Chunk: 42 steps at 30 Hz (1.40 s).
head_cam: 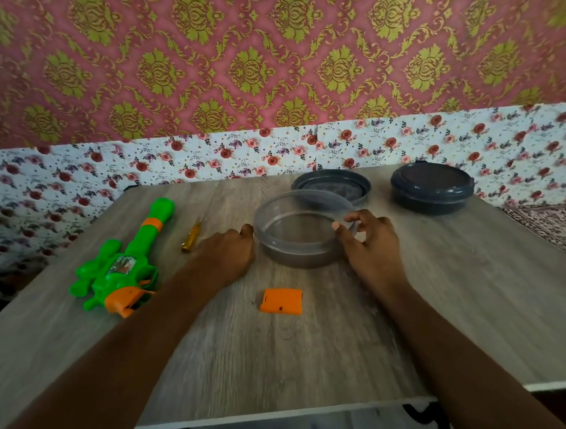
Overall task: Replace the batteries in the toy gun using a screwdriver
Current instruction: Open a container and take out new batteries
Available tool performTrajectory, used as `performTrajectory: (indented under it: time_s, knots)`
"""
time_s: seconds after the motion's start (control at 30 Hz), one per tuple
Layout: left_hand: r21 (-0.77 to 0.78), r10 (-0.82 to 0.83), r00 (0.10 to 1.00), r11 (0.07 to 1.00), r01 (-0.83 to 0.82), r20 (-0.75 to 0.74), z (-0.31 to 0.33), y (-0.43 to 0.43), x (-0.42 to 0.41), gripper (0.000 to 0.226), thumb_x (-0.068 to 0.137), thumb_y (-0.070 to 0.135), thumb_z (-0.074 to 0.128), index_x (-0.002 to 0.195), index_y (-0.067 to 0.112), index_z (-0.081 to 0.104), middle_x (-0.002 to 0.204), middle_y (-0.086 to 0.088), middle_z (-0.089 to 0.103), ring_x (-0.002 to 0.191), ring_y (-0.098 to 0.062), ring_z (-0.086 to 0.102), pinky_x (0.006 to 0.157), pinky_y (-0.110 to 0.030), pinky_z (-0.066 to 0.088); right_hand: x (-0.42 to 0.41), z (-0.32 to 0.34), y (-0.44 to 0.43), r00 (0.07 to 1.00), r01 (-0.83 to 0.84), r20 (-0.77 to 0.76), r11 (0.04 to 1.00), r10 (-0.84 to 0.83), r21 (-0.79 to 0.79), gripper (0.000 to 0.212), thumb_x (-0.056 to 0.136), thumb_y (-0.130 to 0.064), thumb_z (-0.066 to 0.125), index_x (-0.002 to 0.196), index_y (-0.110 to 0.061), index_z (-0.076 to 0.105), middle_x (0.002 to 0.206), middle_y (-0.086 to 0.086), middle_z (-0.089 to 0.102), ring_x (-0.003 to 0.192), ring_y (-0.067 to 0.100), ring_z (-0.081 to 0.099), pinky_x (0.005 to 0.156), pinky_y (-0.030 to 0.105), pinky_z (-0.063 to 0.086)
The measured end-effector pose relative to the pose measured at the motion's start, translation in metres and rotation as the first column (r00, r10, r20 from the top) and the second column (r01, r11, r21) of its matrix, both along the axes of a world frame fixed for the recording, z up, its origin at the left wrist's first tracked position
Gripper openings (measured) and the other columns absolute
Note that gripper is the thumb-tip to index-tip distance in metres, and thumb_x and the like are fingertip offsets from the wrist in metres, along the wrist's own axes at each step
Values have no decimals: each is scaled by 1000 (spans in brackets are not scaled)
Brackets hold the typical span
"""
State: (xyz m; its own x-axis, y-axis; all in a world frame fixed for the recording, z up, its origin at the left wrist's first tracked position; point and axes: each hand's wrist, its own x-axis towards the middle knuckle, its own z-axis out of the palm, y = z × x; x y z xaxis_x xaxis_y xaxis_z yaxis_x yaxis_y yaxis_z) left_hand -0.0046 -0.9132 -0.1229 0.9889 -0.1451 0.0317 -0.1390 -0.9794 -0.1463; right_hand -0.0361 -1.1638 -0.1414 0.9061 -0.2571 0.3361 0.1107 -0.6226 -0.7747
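One wood-grain surface (347, 342) carries one green-and-orange toy gun (120, 265), lying near the left edge with its barrel toward the far edge. Two round containers stand on it: a dark container (432, 188), lidded with its contents hidden, at the far right corner, and a clear container (296, 249) at the centre, uncovered, wood grain showing through its floor. One loose grey lid (330, 182) lies just behind it. The right hand (373, 242) grasps its right wall, thumb over the rim. The left hand (229, 253) rests against its left wall, fingers folded out of sight; whether they grasp cannot be told. One orange cover (281, 301) lies toward the near edge; one yellow-handled screwdriver (191, 238) lies between gun and left hand.
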Motion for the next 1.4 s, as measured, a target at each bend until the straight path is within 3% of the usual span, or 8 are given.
performTrajectory:
  time_s: [0.13, 0.6, 0.7, 0.83, 0.93, 1.07, 1.17, 1.4]
  knots:
    - [64, 59, 998, 996, -58, -8, 2, -15, -7, 38, 106, 24, 37, 140, 8, 35, 134, -20, 51, 119, -40, 58, 90, -50, 48, -4, 2, -1, 1000, -9, -6, 1000, 9, 25, 41, 97, -49, 60, 130, -25, 60, 133, 10, 53, 113, 22, 56, 87, 28, 42]
    - [71, 171, 985, 983, -172, 21, 6, -23, -19, 37, 103, 10, 47, 138, -2, 44, 136, -23, 54, 125, -38, 58, 99, -43, 49, -6, 3, -1, 1000, -11, -15, 1000, 11, 27, 43, 98, -51, 59, 133, -26, 58, 138, 9, 51, 112, 21, 57, 84, 28, 44]
    - [-28, 234, 966, 972, -232, 109, 23, -14, -22, 40, 98, 5, 57, 136, -1, 47, 132, -23, 57, 121, -37, 60, 96, -44, 52, -6, 3, -2, 1000, -16, -12, 1000, 16, 22, 45, 98, -51, 59, 134, -25, 57, 138, 10, 51, 115, 24, 58, 88, 30, 48]
    - [-242, 3, 953, 967, 74, 304, 52, -17, -10, 30, 102, 9, 52, 132, 5, 50, 130, -19, 59, 115, -34, 61, 90, -43, 51, -7, 4, 0, 1000, -28, -11, 1000, 28, 5, 44, 98, -50, 59, 133, -25, 58, 137, 9, 51, 113, 25, 60, 93, 36, 54]
    - [-369, -265, 948, 875, 314, 177, 64, -46, 2, 11, 104, 15, 51, 114, 12, 56, 111, -10, 63, 93, -22, 62, 76, -35, 48, -11, 5, -1, 999, -48, -7, 999, 48, 9, 43, 98, -48, 59, 133, -23, 59, 135, 9, 52, 112, 25, 60, 87, 29, 49]
    - [-298, -349, 929, 906, 301, -123, 46, -79, 28, 6, 100, 15, 56, 98, 20, 59, 100, -3, 66, 85, -19, 60, 72, -29, 44, -12, 4, -2, 998, -57, 16, 998, 57, -3, 41, 98, -46, 60, 131, -22, 60, 131, 10, 53, 113, 22, 57, 87, 25, 42]
    - [-280, -364, 906, 912, 299, -217, 41, -80, 42, 28, 96, 10, 60, 122, 21, 64, 117, -2, 68, 95, -19, 63, 80, -31, 48, -10, 4, -3, 998, -61, 5, 998, 60, 1, 42, 99, -46, 60, 134, -22, 58, 133, 8, 51, 115, 21, 56, 91, 26, 45]
    - [-372, -304, 951, 890, 264, -53, 39, -70, 42, 18, 98, 17, 62, 114, 18, 68, 105, -5, 70, 87, -19, 66, 78, -34, 56, -8, 0, -4, 997, -71, 1, 997, 71, -13, 44, 98, -51, 58, 134, -25, 58, 131, 6, 54, 113, 19, 57, 91, 28, 49]
